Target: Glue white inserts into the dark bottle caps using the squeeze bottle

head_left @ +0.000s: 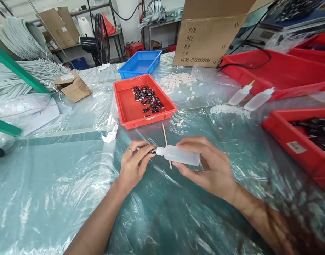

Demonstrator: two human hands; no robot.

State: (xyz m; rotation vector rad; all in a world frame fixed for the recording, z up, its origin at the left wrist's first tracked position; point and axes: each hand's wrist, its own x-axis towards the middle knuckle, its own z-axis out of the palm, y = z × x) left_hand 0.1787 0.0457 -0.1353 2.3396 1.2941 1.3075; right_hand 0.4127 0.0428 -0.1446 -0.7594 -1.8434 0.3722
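My right hand is wrapped round a translucent white squeeze bottle, held on its side with the nozzle pointing left. In my left hand, thumb and fingers pinch a small black part, mostly hidden by the fingertips. The bottle's tip meets or nearly meets that part; I cannot tell if they touch. Beneath the bottle a thin wooden stick lies on the plastic-covered table. Just beyond my hands, a red tray contains several small black pieces.
Behind the red tray stands a blue tray. Small white pieces lie in a pile beside it. Two more squeeze bottles rest at the right, near a red bin of black parts. Crumpled tissue lies left; a cardboard box stands behind.
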